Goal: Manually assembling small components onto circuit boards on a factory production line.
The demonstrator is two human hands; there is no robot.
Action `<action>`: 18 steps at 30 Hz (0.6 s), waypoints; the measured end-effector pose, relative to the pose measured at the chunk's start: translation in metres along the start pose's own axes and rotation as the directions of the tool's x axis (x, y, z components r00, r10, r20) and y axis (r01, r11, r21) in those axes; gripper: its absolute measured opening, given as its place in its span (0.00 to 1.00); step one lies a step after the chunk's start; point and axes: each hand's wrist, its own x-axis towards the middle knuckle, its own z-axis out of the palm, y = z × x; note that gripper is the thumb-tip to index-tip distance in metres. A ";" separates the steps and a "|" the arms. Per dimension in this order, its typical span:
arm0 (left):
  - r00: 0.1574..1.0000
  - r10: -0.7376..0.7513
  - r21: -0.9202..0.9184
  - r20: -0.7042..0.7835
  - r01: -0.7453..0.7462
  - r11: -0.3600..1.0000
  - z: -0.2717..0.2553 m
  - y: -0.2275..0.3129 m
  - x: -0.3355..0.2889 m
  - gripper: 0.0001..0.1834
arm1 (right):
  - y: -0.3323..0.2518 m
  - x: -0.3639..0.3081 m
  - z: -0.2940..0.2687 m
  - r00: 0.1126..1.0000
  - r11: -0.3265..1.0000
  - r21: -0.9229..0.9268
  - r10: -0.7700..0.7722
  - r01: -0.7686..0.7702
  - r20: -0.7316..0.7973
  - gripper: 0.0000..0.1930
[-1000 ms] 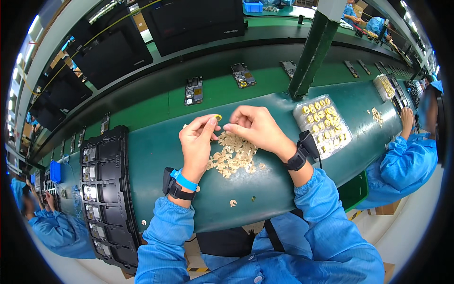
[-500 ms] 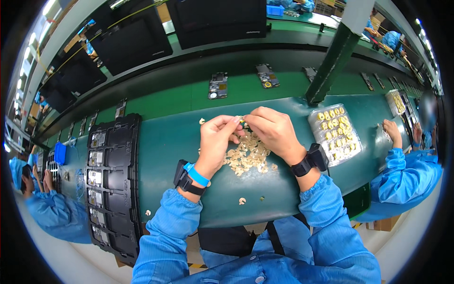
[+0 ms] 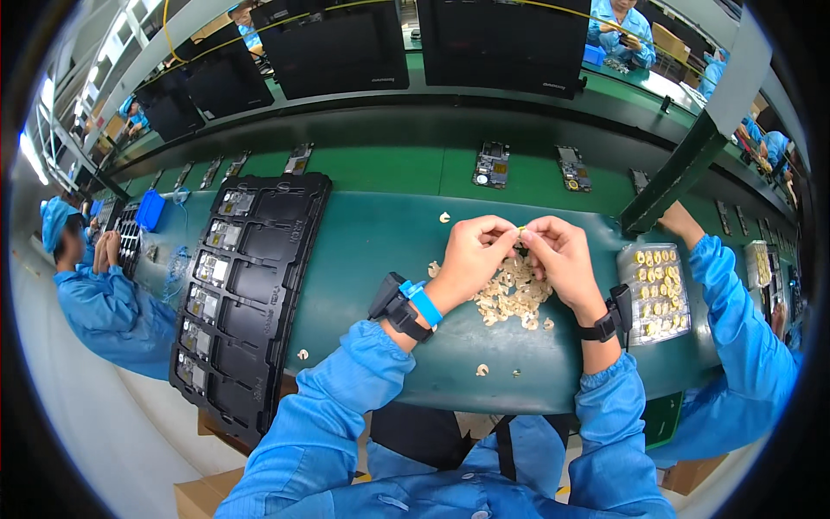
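Observation:
My left hand [image 3: 474,253] and my right hand [image 3: 564,259] meet fingertip to fingertip above the green mat. Pinched between both is a small yellow-green part [image 3: 521,228], mostly covered by the fingers; its exact kind is too small to tell. Below and between the hands spreads a loose pile of small cream-coloured, notched round pieces [image 3: 510,298]. One such loose piece [image 3: 482,370] lies nearer me. To the right of my right hand sits a clear plastic tray [image 3: 635,333] with rows of round yellow parts.
At the left stands a black tray [image 3: 275,285] with circuit boards in its pockets. Beyond the mat, a green conveyor [image 3: 389,164] carries circuit boards [image 3: 491,164]. A green post [image 3: 683,173] rises at the right. A co-worker's arm [image 3: 735,298] reaches past the clear tray.
The view has swung left, so things sit further right in it. Both hands still pinch at the small part. The co-worker on the right now stretches an arm toward the conveyor behind the post.

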 end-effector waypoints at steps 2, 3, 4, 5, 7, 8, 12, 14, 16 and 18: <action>1.000 0.004 0.024 -0.001 -0.004 1.000 0.001 0.000 0.003 0.10 | 0.004 0.002 0.001 0.998 0.999 0.015 -0.032 0.033 -0.049 0.06; 0.999 0.034 0.009 0.000 -0.034 0.999 0.001 0.001 0.003 0.11 | 0.007 0.003 0.001 0.994 0.998 0.026 -0.059 0.062 -0.088 0.06; 0.997 0.021 0.050 -0.073 -0.018 0.999 -0.003 0.002 0.004 0.11 | 0.011 0.005 0.000 0.989 0.996 0.045 -0.074 0.080 -0.127 0.05; 0.989 0.017 0.090 -0.145 -0.004 0.996 -0.009 0.003 0.007 0.11 | 0.016 0.008 -0.002 0.981 0.992 0.066 -0.096 0.108 -0.166 0.04; 0.952 0.101 0.097 -0.290 -0.076 0.992 -0.028 -0.005 0.020 0.11 | 0.021 0.011 -0.012 0.971 0.991 0.080 -0.091 0.111 -0.220 0.04; 0.934 0.111 0.197 -0.339 -0.045 0.979 -0.037 -0.002 0.026 0.11 | 0.024 0.013 -0.013 0.953 0.989 0.058 -0.116 0.138 -0.279 0.04; 0.892 0.264 0.604 -0.366 0.012 0.797 -0.068 -0.011 0.061 0.10 | 0.029 0.014 -0.006 0.931 0.973 -0.066 -0.229 0.220 -0.284 0.04; 0.890 0.312 0.763 -0.333 0.061 0.643 -0.080 -0.018 0.070 0.10 | 0.039 0.017 -0.006 0.941 0.975 -0.017 -0.218 0.221 -0.260 0.04; 0.889 0.312 0.753 -0.337 0.055 0.656 -0.071 -0.017 0.075 0.09 | 0.033 0.012 -0.014 0.942 0.976 -0.025 -0.216 0.217 -0.256 0.03; 0.878 0.321 0.735 -0.356 0.051 0.676 -0.085 -0.007 0.072 0.09 | 0.027 0.011 -0.013 0.942 0.979 -0.005 -0.198 0.205 -0.269 0.03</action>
